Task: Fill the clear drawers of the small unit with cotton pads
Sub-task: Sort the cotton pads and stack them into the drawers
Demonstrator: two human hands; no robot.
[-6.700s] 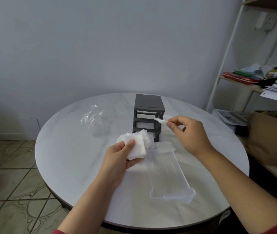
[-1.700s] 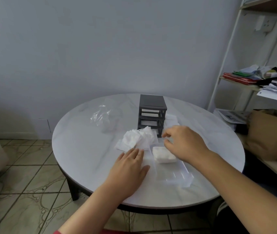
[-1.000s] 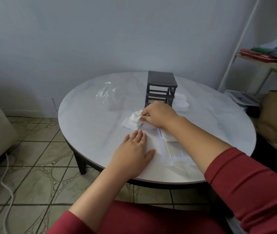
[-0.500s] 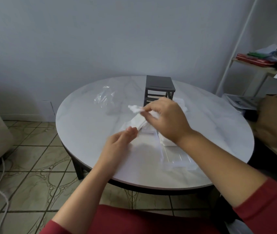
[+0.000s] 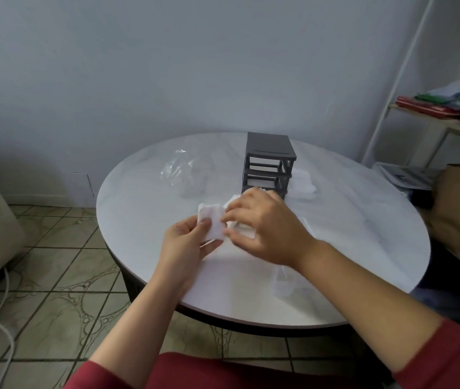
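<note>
At mid-frame the left hand (image 5: 191,244) grips a few cotton pads (image 5: 212,223) under its thumb while the right hand (image 5: 264,230) pinches their right edge, above the round marble table (image 5: 139,220), the grey drawer unit (image 5: 268,164) just behind, a clear drawer (image 5: 282,286) lying lower right.

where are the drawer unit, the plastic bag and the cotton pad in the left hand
drawer unit (image 5: 269,148), head view, on its flat dark top
plastic bag (image 5: 177,168), head view, on the crumpled clear middle
cotton pad (image 5: 213,213), head view, on the upper part of its white face
</note>
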